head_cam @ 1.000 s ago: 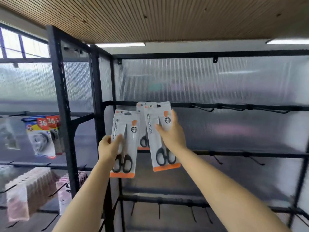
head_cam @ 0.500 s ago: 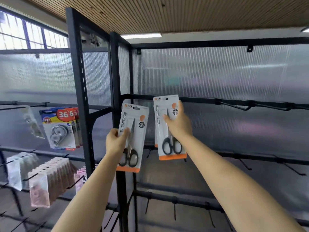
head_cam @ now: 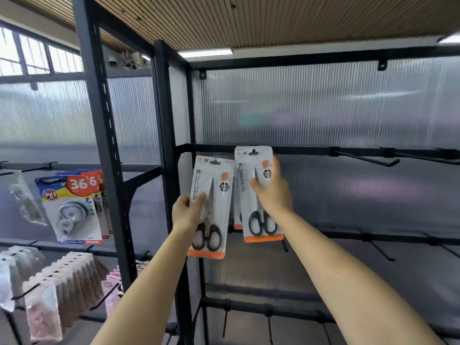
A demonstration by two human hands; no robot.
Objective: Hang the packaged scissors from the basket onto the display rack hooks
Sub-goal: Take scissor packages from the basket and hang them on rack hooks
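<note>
- The fingers [head_cam: 256, 184] of the right hand [head_cam: 271, 192] lie fairly straight against the front of the hung scissors pack [head_cam: 258, 195], apparently steadying it so it settles flat on its hook [head_cam: 253, 152].
- That pack hangs from the upper rail [head_cam: 311, 151] at the rack's left end; the edge of another pack shows just behind it.
- The left hand [head_cam: 185, 212] pinches a second scissors pack [head_cam: 211, 207] by its left edge, thumb on the front, holding it upright just left of the hung one, presumably next to go on.
- Bare hooks [head_cam: 366, 160] wait further right.
- The basket is out of sight.
</note>
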